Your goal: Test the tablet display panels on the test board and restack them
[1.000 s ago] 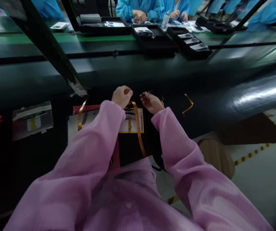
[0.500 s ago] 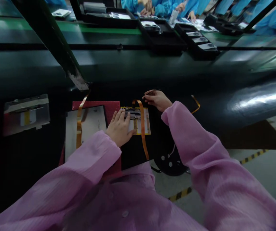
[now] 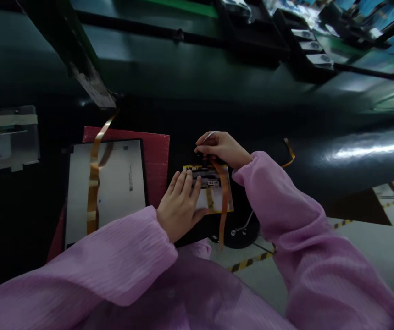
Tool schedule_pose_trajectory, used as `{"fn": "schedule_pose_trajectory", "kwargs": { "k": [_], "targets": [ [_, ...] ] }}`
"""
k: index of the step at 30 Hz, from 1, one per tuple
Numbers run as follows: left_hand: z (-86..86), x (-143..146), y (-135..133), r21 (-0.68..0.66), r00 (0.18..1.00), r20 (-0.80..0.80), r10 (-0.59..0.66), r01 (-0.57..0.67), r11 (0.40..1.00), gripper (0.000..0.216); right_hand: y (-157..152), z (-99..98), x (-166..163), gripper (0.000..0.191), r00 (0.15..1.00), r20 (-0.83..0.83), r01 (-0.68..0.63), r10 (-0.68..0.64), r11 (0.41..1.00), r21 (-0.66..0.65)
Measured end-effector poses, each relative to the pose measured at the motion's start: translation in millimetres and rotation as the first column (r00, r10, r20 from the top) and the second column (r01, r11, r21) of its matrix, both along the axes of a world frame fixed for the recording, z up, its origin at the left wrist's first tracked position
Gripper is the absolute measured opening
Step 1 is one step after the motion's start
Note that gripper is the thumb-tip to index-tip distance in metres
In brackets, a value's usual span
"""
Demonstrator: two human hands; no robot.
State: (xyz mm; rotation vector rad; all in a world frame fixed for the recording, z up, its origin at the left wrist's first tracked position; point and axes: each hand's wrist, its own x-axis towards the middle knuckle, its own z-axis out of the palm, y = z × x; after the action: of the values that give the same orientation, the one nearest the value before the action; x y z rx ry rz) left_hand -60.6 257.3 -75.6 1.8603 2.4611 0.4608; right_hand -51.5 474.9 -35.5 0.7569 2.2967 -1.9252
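Note:
My left hand [image 3: 181,204] lies with fingers spread on a small flat display module [image 3: 230,192] with a yellow edge, pressing on its left part. Dark strips and a small white label show on the module's upper half. A copper-coloured flex cable [image 3: 223,206] runs from its upper edge down across it and past the near edge. Just above that edge my right hand [image 3: 222,146] is closed in a pinch round a slim, pale tweezers-like tool [image 3: 211,135]. The tool's tip is too small and dark to make out.
Left of my hands, a larger white-backed panel [image 3: 121,178] with a long copper flex cable [image 3: 93,183] lies on a red sheet [image 3: 157,158]. A clear-edged panel [image 3: 24,142] is farther left. A slanting green post [image 3: 86,73] and black trays [image 3: 252,41] stand beyond.
The view has shifted and tilted down. My right hand has moved closer to the module's upper edge and the flex cable's top end. My left hand stays on the module.

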Motion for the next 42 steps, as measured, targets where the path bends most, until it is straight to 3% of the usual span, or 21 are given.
{"fn": "schedule_pose_trajectory", "kwargs": {
  "k": [3,8,16,21,24,31,38,42],
  "targets": [
    [-2.2,0.4,-1.0,0.028,1.000,-0.026,0.000,0.001,1.000,0.074,-1.0,1.8,3.9,0.008,0.993,-0.031,-0.110,0.111,0.993,0.036],
    [-3.0,0.8,-2.4,0.057,0.999,-0.038,-0.006,0.008,0.998,0.073,1.3,0.7,5.8,0.011,0.983,-0.052,-0.172,0.179,0.977,0.123],
    [-4.1,1.2,-2.6,0.082,1.000,-0.017,-0.007,0.009,0.997,0.072,-9.5,4.7,12.4,0.007,0.972,-0.103,-0.179,0.212,0.949,0.261],
    [-3.5,1.6,-2.8,0.081,1.000,-0.026,-0.005,0.007,0.997,0.070,-11.9,1.2,16.3,0.007,0.964,-0.072,-0.206,0.255,0.892,0.402],
    [-2.6,1.5,-2.8,0.069,1.000,-0.006,-0.012,0.013,0.998,0.070,-10.4,-2.1,18.6,0.008,0.961,-0.065,-0.220,0.268,0.887,0.405],
    [-0.9,0.0,-1.9,0.045,0.999,0.026,-0.024,0.023,0.999,0.071,-13.7,-4.8,22.2,0.010,0.950,-0.171,-0.139,0.263,0.842,0.521],
    [1.8,-3.1,0.3,0.075,0.999,-0.015,-0.030,0.031,0.997,0.069,-12.0,-3.2,23.0,0.005,0.966,-0.152,-0.117,0.207,0.882,0.456],
    [1.6,-5.9,1.8,0.098,1.000,-0.017,-0.021,0.023,0.995,0.064,-6.4,-1.2,21.5,0.004,0.972,-0.056,-0.176,0.229,0.862,0.476]
  ]
}}
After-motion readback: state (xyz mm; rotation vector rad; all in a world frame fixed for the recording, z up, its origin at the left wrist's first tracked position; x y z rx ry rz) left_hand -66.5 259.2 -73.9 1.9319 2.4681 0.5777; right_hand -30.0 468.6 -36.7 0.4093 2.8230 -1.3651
